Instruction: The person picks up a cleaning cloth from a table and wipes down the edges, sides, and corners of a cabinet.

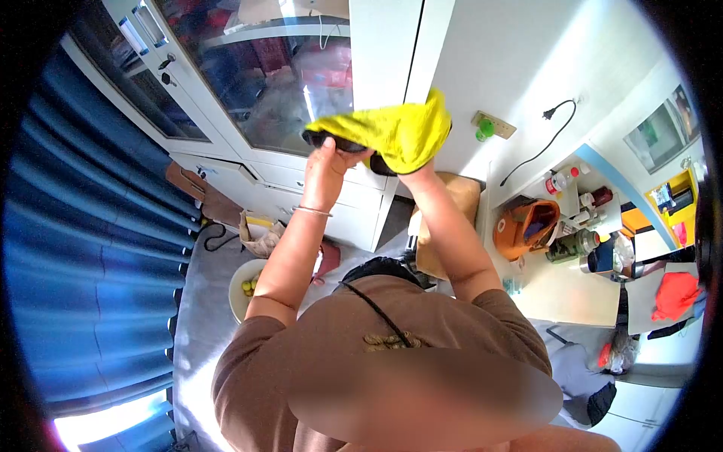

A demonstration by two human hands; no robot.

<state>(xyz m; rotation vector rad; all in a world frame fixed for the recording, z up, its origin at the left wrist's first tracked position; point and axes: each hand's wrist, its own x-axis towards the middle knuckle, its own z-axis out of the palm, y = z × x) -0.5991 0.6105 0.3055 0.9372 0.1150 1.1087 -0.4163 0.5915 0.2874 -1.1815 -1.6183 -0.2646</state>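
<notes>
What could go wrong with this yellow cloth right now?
The left hand holds the yellow cloth by its dark edging, which may slip. The right hand is mostly hidden by the cloth, so a poor grip could go unnoticed. The bracelet near the left hand might snag the fabric.

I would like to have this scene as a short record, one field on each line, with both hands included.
Held item: yellow fabric piece with black parts, exact kind unclear
Left hand: grips a black part, thumb visible
Right hand: at the lower edge, mostly hidden by the fabric
Left wrist: thin bracelet
Ahead: white cabinet with glass panes
Far left: blue curtain
Floor: pale bowl with yellowish round things
Right side: desk bearing orange container
Wall: black cable
</notes>
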